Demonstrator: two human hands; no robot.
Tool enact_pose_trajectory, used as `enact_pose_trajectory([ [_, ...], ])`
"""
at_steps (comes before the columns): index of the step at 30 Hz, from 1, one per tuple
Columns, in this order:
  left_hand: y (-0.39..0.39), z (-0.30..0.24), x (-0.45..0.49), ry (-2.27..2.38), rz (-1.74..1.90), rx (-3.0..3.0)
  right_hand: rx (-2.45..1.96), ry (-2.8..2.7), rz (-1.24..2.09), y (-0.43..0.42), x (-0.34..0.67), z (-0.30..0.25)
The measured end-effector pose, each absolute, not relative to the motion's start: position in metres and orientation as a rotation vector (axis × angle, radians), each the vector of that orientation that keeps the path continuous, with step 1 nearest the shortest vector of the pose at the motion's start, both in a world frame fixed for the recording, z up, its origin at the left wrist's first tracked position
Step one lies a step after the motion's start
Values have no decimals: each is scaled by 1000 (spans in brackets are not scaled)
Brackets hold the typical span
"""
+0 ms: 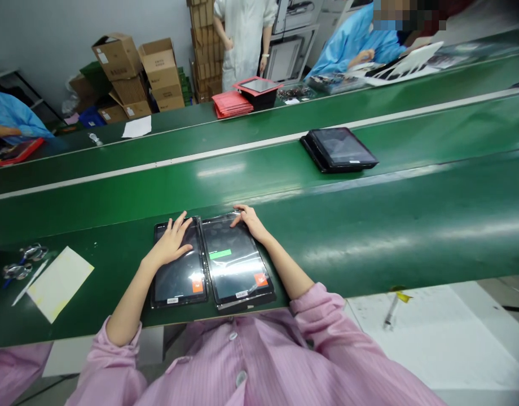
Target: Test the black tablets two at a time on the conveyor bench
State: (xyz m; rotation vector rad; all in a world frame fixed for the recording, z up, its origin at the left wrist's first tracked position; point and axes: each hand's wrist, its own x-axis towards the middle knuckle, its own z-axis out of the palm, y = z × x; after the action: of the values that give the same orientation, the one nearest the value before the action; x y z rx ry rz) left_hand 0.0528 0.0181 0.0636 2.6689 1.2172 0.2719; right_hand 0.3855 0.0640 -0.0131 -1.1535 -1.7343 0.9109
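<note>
Two black tablets lie side by side on the green bench in front of me, screens up. On the left tablet [181,282], which shows an orange square near its lower right corner, my left hand [172,242] rests with fingers spread. The right tablet [238,265] has a green bar and an orange square on its screen and appears to lie on another dark item. At its top edge is my right hand [250,221], fingers apart and the index finger reaching over the screen; whether it touches the glass I cannot tell. Neither hand holds anything.
Beyond the bench, a stack of tablets [339,148] sits on the green conveyor [242,172]. A paper sheet [60,283], a white pen-like stick [30,283] and coiled cables [25,262] lie to the left. Red pouches [232,105] and several people are across the line.
</note>
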Motion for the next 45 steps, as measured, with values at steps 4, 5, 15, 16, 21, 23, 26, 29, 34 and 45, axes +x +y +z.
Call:
enact_pose_trajectory([
  [4,18,69,39,1066,260,2679,-1119,-1548,975,66,389,-11],
  [5,19,71,35,1091,280,2674,-1112,-1504,982,67,390,-11],
  [15,40,58,29,1557,351,2656,-1171,-1552,897,68,389,-12],
  [16,46,59,30,1543,403,2623,-1181,-1573,882,69,388,-12],
  [21,82,75,42,1316,395,2270,-1176,-1542,853,68,388,-15],
  [23,92,80,50,1233,365,2130,-1162,-1476,861,67,389,-14],
  [26,98,82,63,1174,265,2055,-1145,-1418,874,66,390,-10],
  [29,96,82,72,1146,196,2094,-1155,-1405,892,65,389,-7],
  [34,90,85,76,1246,144,2210,-1164,-1396,906,65,389,-6],
  [45,88,95,69,1233,103,2284,-1268,-1306,882,64,385,-10],
])
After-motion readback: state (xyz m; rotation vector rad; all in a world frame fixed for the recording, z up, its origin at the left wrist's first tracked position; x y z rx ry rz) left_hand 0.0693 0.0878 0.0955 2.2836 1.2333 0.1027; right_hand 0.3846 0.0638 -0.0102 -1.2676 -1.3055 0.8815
